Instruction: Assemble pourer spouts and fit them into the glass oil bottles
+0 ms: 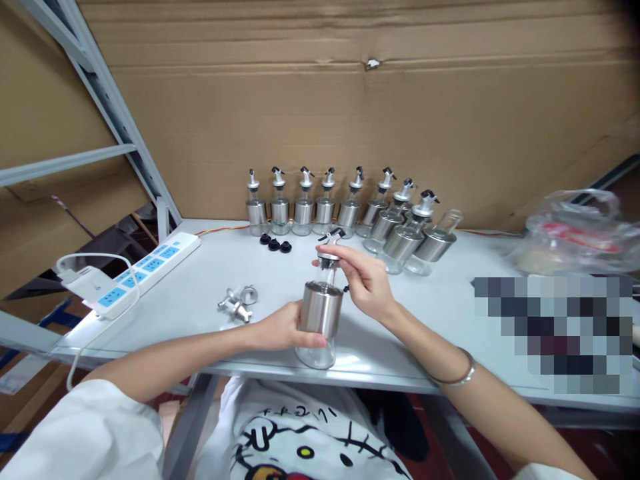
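Observation:
A glass bottle with a steel sleeve (321, 310) stands upright near the front edge of the table. My left hand (293, 328) is wrapped round its lower body, thumb across the front. At its neck, my right hand (364, 277) grips the silver collar of the pourer (330, 248), which sits in the bottle mouth with its black flap on top. Some fingertips of my right hand are hidden behind the neck. Left of the bottle lie loose silver pourer parts (237, 305). Small black stoppers (273, 245) rest behind them.
Several bottles with pourers (325, 208) line the back of the table (200, 293); one bottle without a pourer (437, 241) stands at their right end. A power strip (145, 273) with a white cable is at left. A plastic bag (575, 233) lies at right, near a pixelated area.

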Tool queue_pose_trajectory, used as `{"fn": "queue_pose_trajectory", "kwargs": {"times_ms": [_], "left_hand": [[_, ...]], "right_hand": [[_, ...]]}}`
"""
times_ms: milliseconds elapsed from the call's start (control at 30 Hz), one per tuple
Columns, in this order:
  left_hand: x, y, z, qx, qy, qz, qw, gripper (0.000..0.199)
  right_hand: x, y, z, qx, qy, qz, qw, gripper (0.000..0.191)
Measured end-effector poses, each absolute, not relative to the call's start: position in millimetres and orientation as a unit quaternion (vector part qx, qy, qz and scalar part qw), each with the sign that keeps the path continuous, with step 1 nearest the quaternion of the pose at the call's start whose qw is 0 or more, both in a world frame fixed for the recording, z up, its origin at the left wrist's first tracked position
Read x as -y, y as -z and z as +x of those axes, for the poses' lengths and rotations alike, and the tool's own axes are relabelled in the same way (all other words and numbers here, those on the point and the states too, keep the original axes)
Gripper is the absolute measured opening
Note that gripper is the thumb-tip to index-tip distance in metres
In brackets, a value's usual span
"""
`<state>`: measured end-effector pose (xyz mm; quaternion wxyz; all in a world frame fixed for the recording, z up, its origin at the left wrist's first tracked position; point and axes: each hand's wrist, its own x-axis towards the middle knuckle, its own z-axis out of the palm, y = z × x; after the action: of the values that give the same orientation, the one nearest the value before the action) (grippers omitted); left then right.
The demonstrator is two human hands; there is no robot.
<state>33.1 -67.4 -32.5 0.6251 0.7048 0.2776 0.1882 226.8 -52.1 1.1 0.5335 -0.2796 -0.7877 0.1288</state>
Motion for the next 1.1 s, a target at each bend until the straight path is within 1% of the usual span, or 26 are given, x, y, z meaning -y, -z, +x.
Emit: {"fn": "queue_pose_trajectory", "kwargs": {"times_ms": [200, 333, 400, 467, 567, 667, 867, 1100], "left_hand": [[67, 33, 33, -0.28, -0.195, 0.702, 0.625, 0.074], [67, 32, 34, -0.28, -0.197, 0.701, 0.626, 0.075], [67, 32, 34, -0.279, -0.198, 0.702, 0.625, 0.077], [67, 33, 34, -0.28, -0.197, 0.701, 0.626, 0.077], [67, 33, 34, -0.276, -0.19, 0.701, 0.629, 0.074], [67, 32, 34, -0.27, -0.185, 0.707, 0.627, 0.071], [67, 29, 33, -0.261, -0.173, 0.716, 0.624, 0.066], [67, 29, 32, -0.249, -0.163, 0.73, 0.616, 0.071]], "right_hand": [[53, -2, 225, 0.788, -0.104, -0.289, 0.534, 0.032], [53, 4, 223, 0.765, -0.135, -0.295, 0.556, 0.026], [53, 5, 223, 0.775, -0.159, -0.285, 0.542, 0.026], [53, 3, 224, 0.798, -0.174, -0.276, 0.507, 0.03], [53, -4, 225, 0.819, -0.158, -0.283, 0.474, 0.032], [53, -8, 226, 0.823, -0.137, -0.296, 0.466, 0.027], [58, -9, 224, 0.807, -0.178, -0.327, 0.458, 0.019], [62, -10, 223, 0.803, -0.178, -0.325, 0.466, 0.019]]}}
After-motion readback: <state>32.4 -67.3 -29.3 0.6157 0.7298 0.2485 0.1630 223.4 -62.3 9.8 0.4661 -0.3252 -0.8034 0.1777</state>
